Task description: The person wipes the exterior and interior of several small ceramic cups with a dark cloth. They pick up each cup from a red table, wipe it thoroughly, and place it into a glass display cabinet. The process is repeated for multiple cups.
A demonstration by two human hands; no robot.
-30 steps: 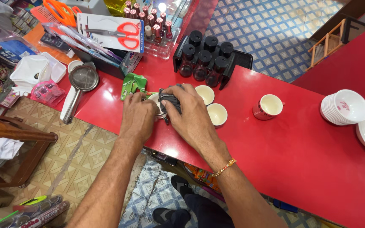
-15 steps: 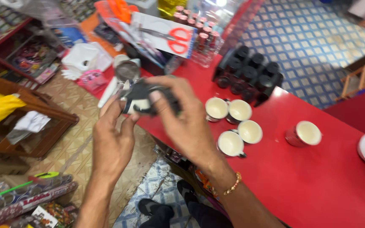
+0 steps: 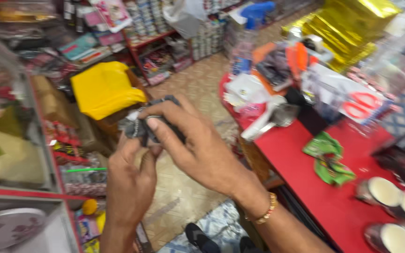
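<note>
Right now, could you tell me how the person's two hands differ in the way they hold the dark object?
The right hand lies over the dark object from above, fingers spread across it; the left hand comes up from below, fingertips at its underside. The right wrist wears a gold bracelet; the left is bare. Both grip the same object, off the red counter.

Cups [image 3: 401, 213] stand on the counter [image 3: 305, 187] — right of both hands (shelves [image 3: 15, 117] lie left).
</note>
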